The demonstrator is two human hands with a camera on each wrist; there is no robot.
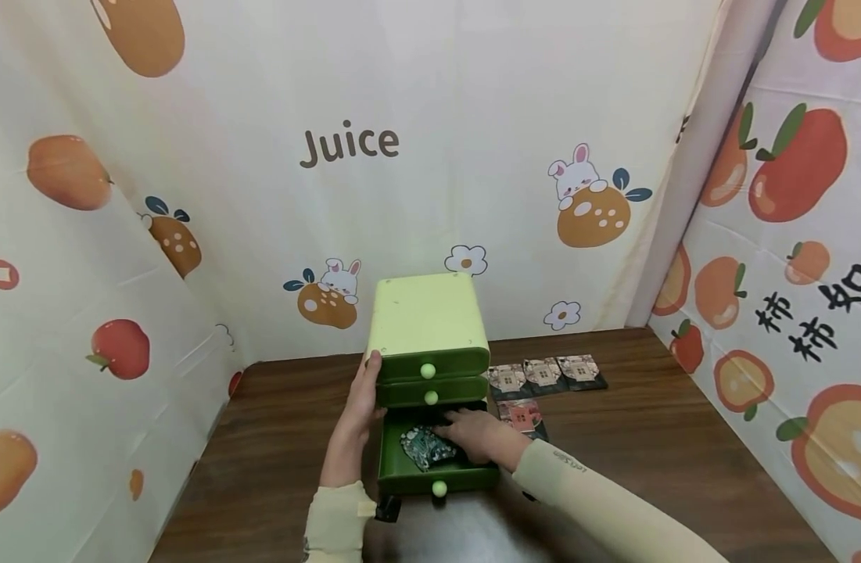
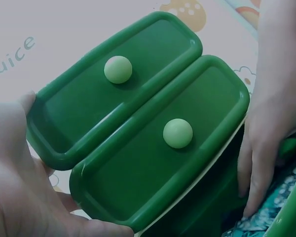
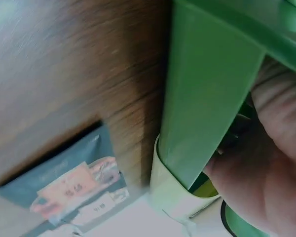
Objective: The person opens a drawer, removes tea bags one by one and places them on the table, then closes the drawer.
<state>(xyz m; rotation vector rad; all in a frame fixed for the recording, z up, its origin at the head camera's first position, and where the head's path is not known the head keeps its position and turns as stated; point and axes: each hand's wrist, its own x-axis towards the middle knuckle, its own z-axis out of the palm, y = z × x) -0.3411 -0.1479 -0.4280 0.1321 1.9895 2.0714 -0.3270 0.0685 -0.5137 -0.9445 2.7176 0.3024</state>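
Observation:
A small drawer cabinet [image 1: 430,313] with a pale yellow-green shell and green drawer fronts stands on the table, its bottom drawer [image 1: 402,477] pulled out. My left hand [image 1: 363,399] lies against the cabinet's left side, thumb near the front corner. Inside the bottom drawer is a teal, white-patterned packet or cloth [image 1: 425,447]. My right hand [image 1: 479,434] reaches down into this drawer beside it; in the left wrist view its fingers [image 2: 259,173] extend down to the teal patterned surface. Under the right palm lies something dark, mostly hidden.
Three flat patterned packets [image 1: 544,374] lie in a row right of the cabinet. Closer in, a dark packet with a red picture [image 1: 523,416] lies by the drawer. The two upper drawers have round pale knobs [image 1: 428,371]. A fruit-printed curtain [image 1: 430,156] hangs behind.

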